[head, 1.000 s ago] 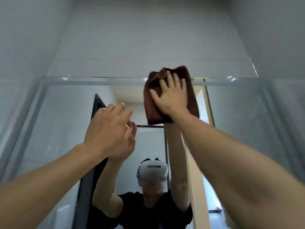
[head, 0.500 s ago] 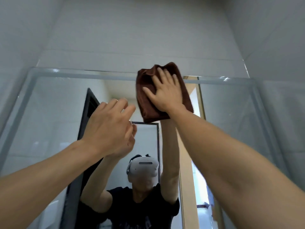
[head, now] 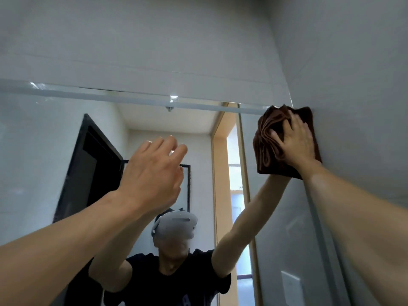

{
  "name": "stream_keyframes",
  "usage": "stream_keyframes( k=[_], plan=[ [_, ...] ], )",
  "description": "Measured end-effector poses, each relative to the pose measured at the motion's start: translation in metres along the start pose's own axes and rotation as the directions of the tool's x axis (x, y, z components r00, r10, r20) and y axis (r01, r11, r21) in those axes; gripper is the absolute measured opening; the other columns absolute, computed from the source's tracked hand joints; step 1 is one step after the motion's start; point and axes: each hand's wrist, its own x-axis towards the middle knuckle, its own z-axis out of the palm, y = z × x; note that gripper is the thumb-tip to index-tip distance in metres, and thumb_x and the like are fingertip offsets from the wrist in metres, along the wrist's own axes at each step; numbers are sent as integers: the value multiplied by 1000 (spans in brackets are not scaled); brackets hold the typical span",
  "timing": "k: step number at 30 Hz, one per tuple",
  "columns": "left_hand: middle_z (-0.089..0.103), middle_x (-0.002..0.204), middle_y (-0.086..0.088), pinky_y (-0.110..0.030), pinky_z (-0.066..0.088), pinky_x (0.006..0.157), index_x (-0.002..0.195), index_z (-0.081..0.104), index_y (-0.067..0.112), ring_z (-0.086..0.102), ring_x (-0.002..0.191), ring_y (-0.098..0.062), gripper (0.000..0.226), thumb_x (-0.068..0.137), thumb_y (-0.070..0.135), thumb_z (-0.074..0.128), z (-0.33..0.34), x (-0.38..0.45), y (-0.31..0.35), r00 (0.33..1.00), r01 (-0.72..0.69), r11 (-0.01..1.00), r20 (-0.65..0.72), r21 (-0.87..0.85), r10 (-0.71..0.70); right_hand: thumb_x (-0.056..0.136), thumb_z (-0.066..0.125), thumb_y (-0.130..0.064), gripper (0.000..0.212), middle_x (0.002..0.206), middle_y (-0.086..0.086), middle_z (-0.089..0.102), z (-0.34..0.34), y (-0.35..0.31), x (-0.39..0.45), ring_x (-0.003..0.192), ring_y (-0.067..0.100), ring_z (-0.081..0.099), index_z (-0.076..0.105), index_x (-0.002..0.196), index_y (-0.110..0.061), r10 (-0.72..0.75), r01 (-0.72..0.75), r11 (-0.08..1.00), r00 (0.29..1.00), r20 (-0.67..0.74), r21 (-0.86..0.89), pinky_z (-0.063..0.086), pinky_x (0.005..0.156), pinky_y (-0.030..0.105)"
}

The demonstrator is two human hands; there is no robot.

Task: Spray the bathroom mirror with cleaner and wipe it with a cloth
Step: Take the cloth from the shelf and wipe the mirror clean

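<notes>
The large wall mirror [head: 44, 151] fills the lower part of the view, its bevelled top edge running across. A bunched dark brown cloth [head: 268, 149] is pressed against the mirror's upper right corner, beside the right side wall. My right hand [head: 294, 141] lies flat on the cloth with fingers spread. My left hand [head: 152, 173] is raised near the middle of the glass, empty, fingers slightly curled and apart. No spray bottle is in sight.
Grey tiled wall [head: 154, 40] rises above the mirror and a side wall [head: 353, 85] closes in on the right. The mirror reflects a person in a black shirt, a dark door frame [head: 88, 164] and a lit doorway [head: 234, 173].
My right hand has slid the cloth along the mirror's top edge from the centre to the upper right corner. My left hand has stayed raised near the middle.
</notes>
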Motion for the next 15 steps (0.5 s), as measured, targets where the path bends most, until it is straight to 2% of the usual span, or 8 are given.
stream_keyframes(
  k=[5,9,12,15],
  plan=[
    [59,102,-4,-38,44,76,109,60,15,55,87,-24,35,81,24,42,4,8,27,1000,-23,1000,-18,-15,23,84,15,-71,92,166,8,22,1,2,2,154,27,19,45,146,-10,-1,1,1000,1000,9,15,14,125,47],
    [59,102,-4,-37,42,75,106,60,15,55,86,-25,31,82,24,44,-7,-4,6,1000,-25,1000,-14,1,25,87,19,-66,87,168,9,17,0,-6,3,155,28,13,42,149,-9,50,-50,999,998,24,13,9,126,48],
    [60,105,-5,-39,45,77,108,61,14,56,90,-25,39,84,29,34,-14,-20,-23,1000,-10,1000,3,30,10,91,20,-61,81,169,8,13,5,-41,2,156,26,8,34,154,-12,115,-115,993,993,13,11,6,126,49],
    [60,106,-5,-42,47,79,109,62,13,57,92,-25,42,83,32,35,-18,-34,-48,999,42,999,13,32,-42,100,30,-56,68,169,8,14,9,-102,3,156,27,8,36,154,-15,30,-30,1000,1000,3,8,6,126,50]
  ],
)
